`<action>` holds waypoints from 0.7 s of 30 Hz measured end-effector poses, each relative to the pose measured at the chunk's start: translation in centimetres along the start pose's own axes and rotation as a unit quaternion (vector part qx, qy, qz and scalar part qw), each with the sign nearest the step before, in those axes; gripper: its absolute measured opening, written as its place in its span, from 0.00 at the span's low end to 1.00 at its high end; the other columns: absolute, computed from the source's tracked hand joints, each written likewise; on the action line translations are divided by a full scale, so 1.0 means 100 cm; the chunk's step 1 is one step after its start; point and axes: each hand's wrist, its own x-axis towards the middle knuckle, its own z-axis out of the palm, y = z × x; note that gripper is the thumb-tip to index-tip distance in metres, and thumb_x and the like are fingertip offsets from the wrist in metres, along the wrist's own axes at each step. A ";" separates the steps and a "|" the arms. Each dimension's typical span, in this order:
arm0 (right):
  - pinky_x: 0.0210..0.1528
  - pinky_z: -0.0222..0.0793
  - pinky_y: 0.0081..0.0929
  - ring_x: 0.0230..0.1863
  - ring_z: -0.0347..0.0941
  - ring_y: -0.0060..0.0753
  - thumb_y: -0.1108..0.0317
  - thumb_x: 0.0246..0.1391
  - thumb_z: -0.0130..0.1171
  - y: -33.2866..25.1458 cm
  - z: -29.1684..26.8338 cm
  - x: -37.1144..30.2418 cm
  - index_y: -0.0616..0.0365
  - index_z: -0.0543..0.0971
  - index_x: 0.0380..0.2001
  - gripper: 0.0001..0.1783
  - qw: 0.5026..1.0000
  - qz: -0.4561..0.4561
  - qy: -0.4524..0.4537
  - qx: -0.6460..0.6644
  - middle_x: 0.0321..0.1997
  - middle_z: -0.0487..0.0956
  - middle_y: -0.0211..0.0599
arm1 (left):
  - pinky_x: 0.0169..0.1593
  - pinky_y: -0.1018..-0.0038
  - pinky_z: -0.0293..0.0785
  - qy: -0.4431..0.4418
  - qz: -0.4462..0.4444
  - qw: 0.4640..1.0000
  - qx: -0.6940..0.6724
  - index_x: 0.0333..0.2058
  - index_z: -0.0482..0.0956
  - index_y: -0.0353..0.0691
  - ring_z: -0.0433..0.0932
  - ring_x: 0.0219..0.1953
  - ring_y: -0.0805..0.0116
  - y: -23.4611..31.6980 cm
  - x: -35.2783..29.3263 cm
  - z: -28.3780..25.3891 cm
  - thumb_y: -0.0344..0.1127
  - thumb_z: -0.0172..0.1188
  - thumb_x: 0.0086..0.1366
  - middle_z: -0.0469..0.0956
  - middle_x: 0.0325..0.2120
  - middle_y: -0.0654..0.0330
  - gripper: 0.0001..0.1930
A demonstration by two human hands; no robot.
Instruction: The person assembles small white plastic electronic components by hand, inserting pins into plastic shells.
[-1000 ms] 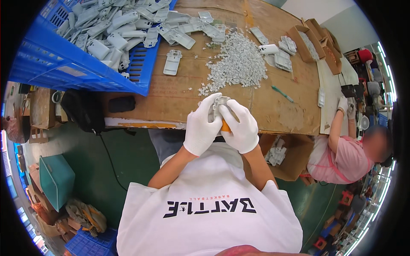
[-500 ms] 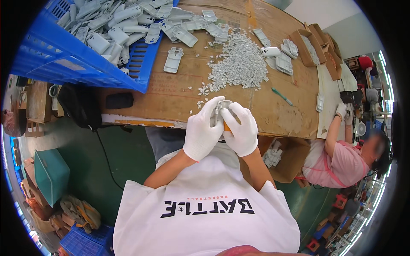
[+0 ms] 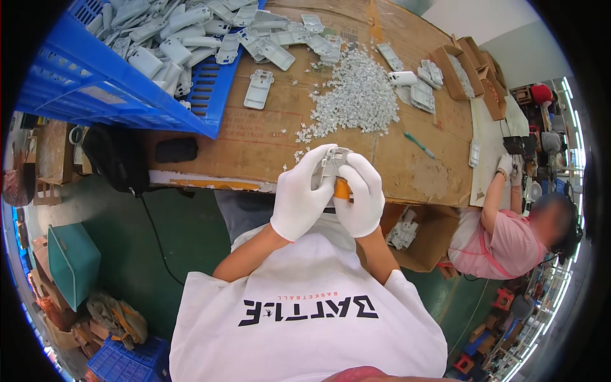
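Both my hands wear white knit gloves and meet just over the near edge of the table. Closed around a pale grey-white plastic housing [image 3: 333,159], my left hand [image 3: 301,196] grips it from the left side. My right hand [image 3: 360,197] is closed on the same housing from the right, fingers bent over its upper end. Something orange [image 3: 342,188] shows by the right thumb; whether it is a thumb cover or a separate part, I cannot tell. Beyond the hands lies a heap of small clear-white plastic pieces [image 3: 356,95].
A blue crate [image 3: 127,99] full of white housings stands at the left, with loose housings [image 3: 258,89] beside it. A teal pen-like tool [image 3: 419,145] lies to the right. Farther right are cardboard boxes [image 3: 455,70] and a co-worker [image 3: 499,235]. A black pouch [image 3: 176,149] lies near the left edge.
My right fingers and thumb have shifted on the housing, so more of its inner face and more of the orange thing show. Both hands stay in nearly the same place.
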 end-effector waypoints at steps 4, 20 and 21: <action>0.38 0.77 0.32 0.42 0.79 0.41 0.80 0.36 0.66 -0.004 -0.005 -0.002 0.58 0.80 0.48 0.29 0.998 -0.005 -0.049 -0.044 0.59 0.74 0.45 | 0.50 0.73 0.79 -0.002 -0.017 1.000 -0.022 0.56 0.75 0.35 0.84 0.49 0.67 -0.002 -0.002 -0.002 0.23 0.59 0.63 0.84 0.44 0.53 0.21; 0.44 0.76 0.32 0.48 0.77 0.41 0.81 0.40 0.66 -0.013 -0.009 0.003 0.62 0.80 0.48 0.26 0.997 0.015 -0.067 -0.024 0.57 0.74 0.40 | 0.42 0.73 0.80 0.053 0.024 0.998 -0.010 0.55 0.77 0.36 0.87 0.41 0.63 -0.010 -0.007 0.007 0.24 0.60 0.63 0.84 0.38 0.48 0.20; 0.44 0.76 0.32 0.48 0.77 0.41 0.81 0.40 0.66 -0.012 -0.010 0.003 0.62 0.80 0.48 0.26 0.997 0.016 -0.066 -0.026 0.57 0.74 0.40 | 0.42 0.73 0.80 0.051 0.015 0.999 0.006 0.55 0.77 0.36 0.87 0.41 0.63 -0.008 -0.007 0.007 0.24 0.60 0.64 0.84 0.38 0.47 0.20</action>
